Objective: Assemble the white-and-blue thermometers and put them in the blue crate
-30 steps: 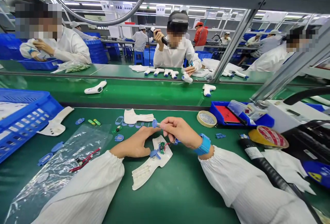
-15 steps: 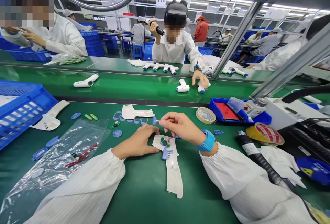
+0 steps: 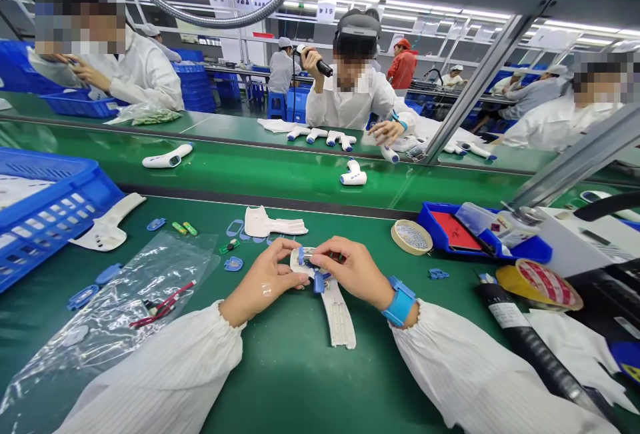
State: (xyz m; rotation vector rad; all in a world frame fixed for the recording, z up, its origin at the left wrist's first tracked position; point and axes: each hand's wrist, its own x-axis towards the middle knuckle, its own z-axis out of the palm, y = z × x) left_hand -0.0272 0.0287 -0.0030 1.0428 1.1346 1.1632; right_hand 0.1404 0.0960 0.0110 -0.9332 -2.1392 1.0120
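Observation:
In front of me lies a white thermometer-gun shell half (image 3: 339, 317), inner side up, its handle pointing toward me. My left hand (image 3: 265, 282) grips the wide head end between thumb and fingers. Over that head, my right hand (image 3: 356, 271) pinches a small metal part with a blue end piece (image 3: 301, 256). A blue trigger-like piece (image 3: 319, 282) sits where head and handle meet. My fingers hide most of the shell's inside. Beyond my hands lies another white shell half (image 3: 273, 222), with blue frames (image 3: 235, 227) beside it.
At left are a blue basket (image 3: 60, 204), a clear plastic bag (image 3: 120, 301) and red wires (image 3: 165, 304). A round tub of small metal pieces (image 3: 411, 237), a blue tray (image 3: 487, 231) and a black-handled tool (image 3: 520, 334) are at right. Across the green belt, a person (image 3: 350, 81) handles thermometers.
My right hand has lowered the metal part with the blue end onto the shell's head. My left hand has closed in around that head. Across the belt, the person's hand has drawn back with a thermometer.

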